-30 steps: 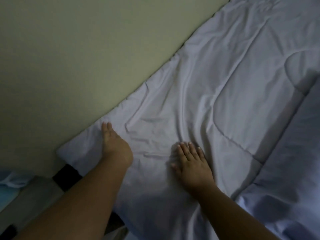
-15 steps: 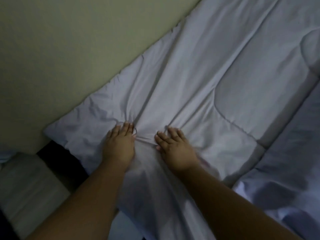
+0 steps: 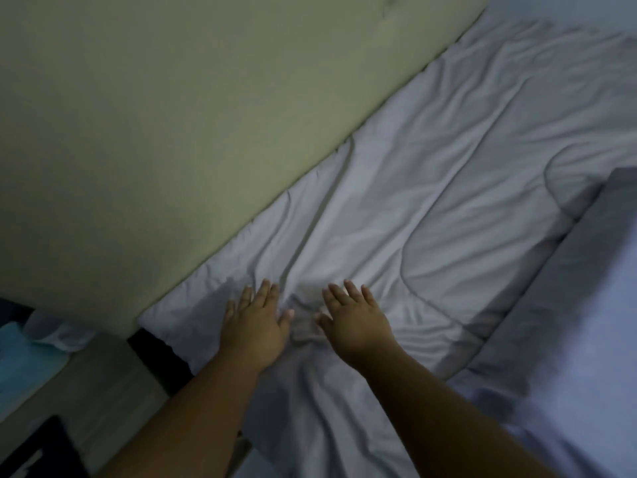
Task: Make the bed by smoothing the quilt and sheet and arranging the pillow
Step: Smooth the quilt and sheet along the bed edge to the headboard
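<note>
Two bare forearms come in from the bottom edge and reach forward onto the bed. Low on the left, beside the left arm, there is a strip of pale floor with a dark thing (image 3: pixel 38 450) on it and something light blue (image 3: pixel 24 353) further left (both too dim to name).

The left hand (image 3: pixel 253 322) lies palm down on the quilt (image 3: pixel 431 208), near its corner, fingers straight and a little spread, gripping nothing. The right hand (image 3: pixel 355 319) lies just beside it in the same way, flat and open-fingered, pressing on the cloth and holding nothing. The two thumbs point at each other, apart, and between them the quilt is bunched into a small ridge (image 3: pixel 303 315).

From that ridge long creases run away from the hands up the quilt. The quilt is pale grey-white, spread over the bed from the near corner to the top right of the view, with curved stitched lines across it right of the right hand. Its left edge lies against a beige padded board (image 3: pixel 172 132), touching it all along. Its right edge ends in a raised fold, and beyond that fold, lower right, lies the flatter pale sheet (image 3: pixel 568 357), with a few soft wrinkles.

The board fills the upper left and rounds off at the top, where the quilt runs on past it.
</note>
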